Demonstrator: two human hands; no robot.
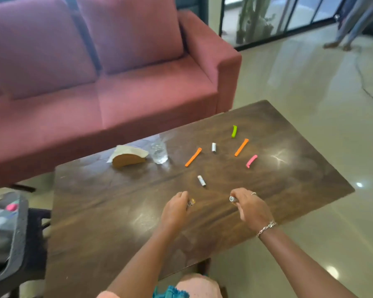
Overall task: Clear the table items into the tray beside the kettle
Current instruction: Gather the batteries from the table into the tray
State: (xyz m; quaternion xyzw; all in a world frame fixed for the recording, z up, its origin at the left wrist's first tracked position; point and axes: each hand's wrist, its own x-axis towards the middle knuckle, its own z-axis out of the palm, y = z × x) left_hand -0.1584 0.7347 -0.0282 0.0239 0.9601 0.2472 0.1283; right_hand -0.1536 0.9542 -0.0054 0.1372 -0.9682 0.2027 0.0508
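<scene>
On the dark wooden table (116, 211) lie two orange clips (193, 157) (241, 147), a green clip (234, 131), a pink clip (251, 161) and two small white tubes (213, 147) (201, 181). My left hand (175, 208) grips a small vial with a yellow cap (191, 202) near the table's middle. My right hand (249, 206) grips a small tube with a silver end (233, 199). A grey tray (19, 222) shows at the far left edge with a pink item (12, 207) in it. No kettle can be made out.
A wooden napkin holder with white napkins (128, 157) and a clear glass (159, 152) stand at the table's far left side. A pink sofa (108, 72) runs behind the table. Another person's legs (351, 24) stand at the far right on the shiny floor.
</scene>
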